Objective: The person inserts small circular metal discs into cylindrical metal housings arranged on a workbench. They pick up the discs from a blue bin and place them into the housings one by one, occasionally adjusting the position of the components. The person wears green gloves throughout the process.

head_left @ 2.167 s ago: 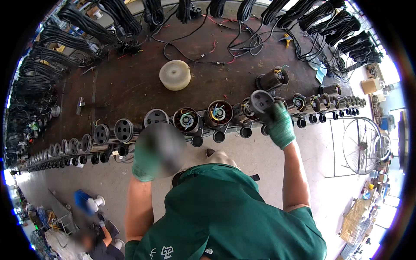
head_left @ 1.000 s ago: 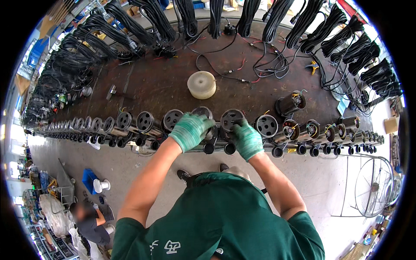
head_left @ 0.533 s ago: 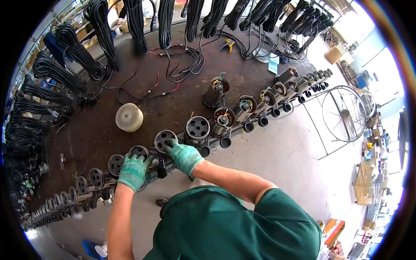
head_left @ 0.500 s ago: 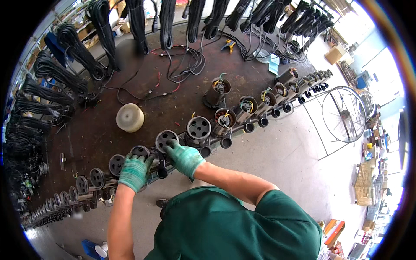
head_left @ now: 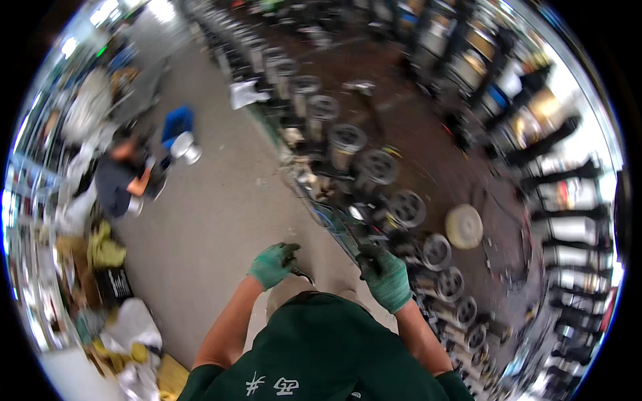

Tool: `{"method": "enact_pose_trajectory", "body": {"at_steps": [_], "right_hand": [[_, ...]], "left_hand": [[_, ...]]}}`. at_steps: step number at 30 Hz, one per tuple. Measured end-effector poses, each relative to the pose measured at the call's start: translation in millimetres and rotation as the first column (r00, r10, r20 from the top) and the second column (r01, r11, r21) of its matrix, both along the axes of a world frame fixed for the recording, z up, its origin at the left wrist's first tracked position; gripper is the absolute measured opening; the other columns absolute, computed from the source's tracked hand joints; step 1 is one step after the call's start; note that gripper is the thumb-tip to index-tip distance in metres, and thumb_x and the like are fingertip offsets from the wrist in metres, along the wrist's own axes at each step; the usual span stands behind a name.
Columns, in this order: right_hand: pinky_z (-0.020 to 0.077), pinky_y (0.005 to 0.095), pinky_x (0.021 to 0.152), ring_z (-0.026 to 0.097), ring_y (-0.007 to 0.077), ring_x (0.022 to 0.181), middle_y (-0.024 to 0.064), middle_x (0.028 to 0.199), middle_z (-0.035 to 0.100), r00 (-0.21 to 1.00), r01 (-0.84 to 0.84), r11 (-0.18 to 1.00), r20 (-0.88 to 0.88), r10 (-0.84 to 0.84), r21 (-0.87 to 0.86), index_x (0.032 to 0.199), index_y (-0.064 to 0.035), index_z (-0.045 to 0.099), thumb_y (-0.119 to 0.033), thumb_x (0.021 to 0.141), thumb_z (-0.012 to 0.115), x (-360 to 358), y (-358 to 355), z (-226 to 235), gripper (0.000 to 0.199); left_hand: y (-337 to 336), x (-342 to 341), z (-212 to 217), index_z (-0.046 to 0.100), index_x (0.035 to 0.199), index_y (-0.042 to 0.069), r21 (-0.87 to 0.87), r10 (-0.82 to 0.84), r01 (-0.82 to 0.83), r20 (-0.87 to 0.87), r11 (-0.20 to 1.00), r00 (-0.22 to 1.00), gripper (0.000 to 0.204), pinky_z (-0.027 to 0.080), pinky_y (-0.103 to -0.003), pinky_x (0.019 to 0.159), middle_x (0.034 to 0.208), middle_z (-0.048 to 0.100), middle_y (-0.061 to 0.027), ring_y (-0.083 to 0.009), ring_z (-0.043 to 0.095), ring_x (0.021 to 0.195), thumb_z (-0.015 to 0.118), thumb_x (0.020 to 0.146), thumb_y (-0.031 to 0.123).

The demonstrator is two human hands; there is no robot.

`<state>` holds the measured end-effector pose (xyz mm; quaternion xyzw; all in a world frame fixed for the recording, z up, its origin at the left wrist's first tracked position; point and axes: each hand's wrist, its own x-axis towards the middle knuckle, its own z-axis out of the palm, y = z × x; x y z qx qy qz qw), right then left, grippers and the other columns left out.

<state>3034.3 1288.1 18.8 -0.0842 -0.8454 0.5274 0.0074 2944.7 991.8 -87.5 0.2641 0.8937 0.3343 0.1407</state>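
Note:
My left hand (head_left: pixel 274 265), in a green glove with dark fingertips, hangs over the grey floor beside my body. Its fingers are loosely bent and a little apart, with nothing seen in them. My right hand (head_left: pixel 386 277), gloved alike, is nearest the bench edge. Its fingers are half curled with a gap at the thumb, and no held thing shows. Close to it stands a row of metal motor housings with round, holed end caps; one cap (head_left: pixel 437 252) is just to its right. Motion blurs the row.
The dark bench (head_left: pixel 428 167) runs from upper left to lower right and bears a pale round block (head_left: pixel 464 226). Black cable bundles (head_left: pixel 572 214) hang along its far side. On the left, a person (head_left: pixel 120 177) sits near a blue crate (head_left: pixel 177 125) and white bucket (head_left: pixel 186 148).
Both hands have come off the capped housings and back toward my body. The view has swung left, so the bench now lies to my right and the floor to my left.

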Motion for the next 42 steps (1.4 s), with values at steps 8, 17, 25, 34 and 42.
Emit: {"method": "enact_pose_trajectory", "body": {"at_steps": [8, 17, 25, 34, 42], "right_hand": [[0.0563, 0.0347, 0.07, 0.069, 0.0233, 0.072, 0.0171, 0.102, 0.074, 0.888, -0.421, 0.904, 0.171, 0.427, -0.072, 0.124, -0.0043, 0.069, -0.01, 0.095, 0.068, -183.9, -150.0, -17.4, 0.03], [0.0591, 0.0314, 0.068, 0.069, 0.0152, 0.075, 0.0104, 0.099, 0.073, 0.761, -0.626, 0.778, 0.179, 0.624, -0.048, 0.131, -0.0023, 0.064, -0.011, 0.098, 0.067, -400.4, -275.0, -71.3, 0.034], [0.0579, 0.0398, 0.08, 0.073, 0.031, 0.088, 0.0197, 0.106, 0.073, 0.754, -0.627, 0.779, 0.243, 0.61, -0.009, 0.124, -0.0051, 0.068, -0.012, 0.095, 0.067, -639.5, -372.7, -150.4, 0.031], [0.0546, 0.0437, 0.094, 0.068, 0.0397, 0.104, 0.0214, 0.117, 0.069, 0.612, -0.784, 0.567, 0.167, 0.773, 0.252, 0.119, -0.0041, 0.071, -0.013, 0.091, 0.065, -885.3, -501.8, -144.8, 0.029], [0.0556, 0.0435, 0.089, 0.068, 0.0383, 0.098, 0.02, 0.115, 0.067, 0.643, -0.764, 0.56, 0.309, 0.7, 0.322, 0.116, -0.0045, 0.071, -0.014, 0.092, 0.067, -1028.8, -602.5, -189.2, 0.027]], "left_hand": [[-245.4, 45.2, -118.8, 0.065, 0.133, 0.013, -0.377, 0.696, -0.586, 0.356, 0.717, 0.623, 0.045, 0.054, -0.045, 0.095, 0.115, 0.072, -0.0175, -0.0367, 0.068, 0.107, 0.066, 0.092, 0.032], [-350.0, 83.6, -290.5, 0.064, 0.129, 0.013, -0.252, 0.786, -0.901, 0.603, 0.353, 0.139, 0.035, 0.053, -0.034, 0.066, 0.086, 0.067, -0.0081, -0.0187, 0.065, 0.075, 0.071, 0.094, 0.015], [-359.6, 1.0, -208.3, 0.061, 0.124, 0.01, -0.489, 0.367, -0.793, 0.707, -0.363, -0.605, 0.029, 0.057, -0.044, 0.063, 0.091, 0.069, -0.0107, -0.0255, 0.07, 0.077, 0.067, 0.096, 0.01], [-355.4, -106.2, -312.0, 0.065, 0.131, -0.002, -0.325, 0.436, -0.938, 0.831, -0.123, -0.345, 0.051, 0.057, -0.035, 0.092, 0.117, 0.073, -0.0151, -0.0204, 0.07, 0.101, 0.079, 0.091, 0.025], [-481.0, -368.5, -310.9, 0.062, 0.121, 0.012, -0.517, 0.032, -0.801, 0.834, -0.301, -0.551, 0.024, 0.057, -0.045, 0.064, 0.09, 0.069, -0.0076, -0.0262, 0.069, 0.077, 0.067, 0.098, 0.017]]}}
